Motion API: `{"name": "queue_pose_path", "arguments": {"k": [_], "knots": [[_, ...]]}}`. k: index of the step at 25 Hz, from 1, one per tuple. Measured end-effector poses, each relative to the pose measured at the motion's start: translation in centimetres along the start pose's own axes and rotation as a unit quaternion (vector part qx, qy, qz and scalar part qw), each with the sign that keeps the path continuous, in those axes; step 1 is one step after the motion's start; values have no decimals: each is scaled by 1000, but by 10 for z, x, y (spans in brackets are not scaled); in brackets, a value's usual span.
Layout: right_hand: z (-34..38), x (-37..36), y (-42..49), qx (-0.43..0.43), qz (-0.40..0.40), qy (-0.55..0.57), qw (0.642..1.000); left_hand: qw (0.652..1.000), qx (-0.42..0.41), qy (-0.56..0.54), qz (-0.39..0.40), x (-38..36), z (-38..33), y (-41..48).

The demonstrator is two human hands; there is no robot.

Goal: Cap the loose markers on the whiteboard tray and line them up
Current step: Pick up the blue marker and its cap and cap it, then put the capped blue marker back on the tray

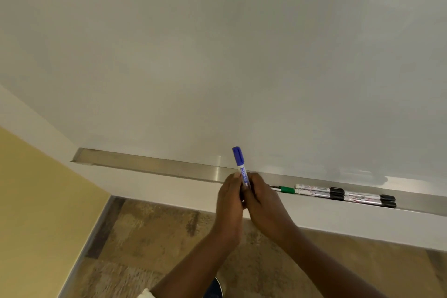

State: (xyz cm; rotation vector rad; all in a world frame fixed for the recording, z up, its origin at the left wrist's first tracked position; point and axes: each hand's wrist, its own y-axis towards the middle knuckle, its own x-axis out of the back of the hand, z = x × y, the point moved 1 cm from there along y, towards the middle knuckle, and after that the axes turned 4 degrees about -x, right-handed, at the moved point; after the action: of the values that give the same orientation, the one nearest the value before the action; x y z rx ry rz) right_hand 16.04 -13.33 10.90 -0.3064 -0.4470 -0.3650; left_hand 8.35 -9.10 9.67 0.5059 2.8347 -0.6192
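Together, both hands, left (229, 197) and right (262, 197), are gripping a capped blue marker (240, 163) upright above the tray (169, 167), fingers closed.

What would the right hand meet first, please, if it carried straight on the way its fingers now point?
Probably the metal whiteboard tray just beyond the right hand, then the white board; depth is unclear. It grips the blue-capped marker.

We see a yellow painted wall (36, 213) at left, and a mottled brown tiled floor (150, 237) below.
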Motion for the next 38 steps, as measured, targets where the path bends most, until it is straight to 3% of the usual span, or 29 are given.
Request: {"name": "queue_pose_path", "arguments": {"k": [4,7,10,15,18,26,33,38], "knots": [[-34,-3,-1,-54,38,3,998,971,-78,224,34,10,16,24],[-69,1,-3,-60,-26,-80,995,914,-149,371,72,5,29,48],[-123,15,-3,-55,-116,-246,961,817,-270,496,114,2,40,84],[-200,48,-9,-113,-113,-402,902,627,-339,683,162,-11,60,126],[-224,54,-12,-129,-91,-431,889,570,-345,723,185,-22,74,134],[-233,52,-10,-125,-89,-435,887,547,-332,735,225,-52,96,134],[-237,52,-8,-118,-88,-437,887,548,-331,725,252,-59,111,132],[-235,62,-9,-101,-116,-422,894,547,-341,730,226,-36,127,114]]}}
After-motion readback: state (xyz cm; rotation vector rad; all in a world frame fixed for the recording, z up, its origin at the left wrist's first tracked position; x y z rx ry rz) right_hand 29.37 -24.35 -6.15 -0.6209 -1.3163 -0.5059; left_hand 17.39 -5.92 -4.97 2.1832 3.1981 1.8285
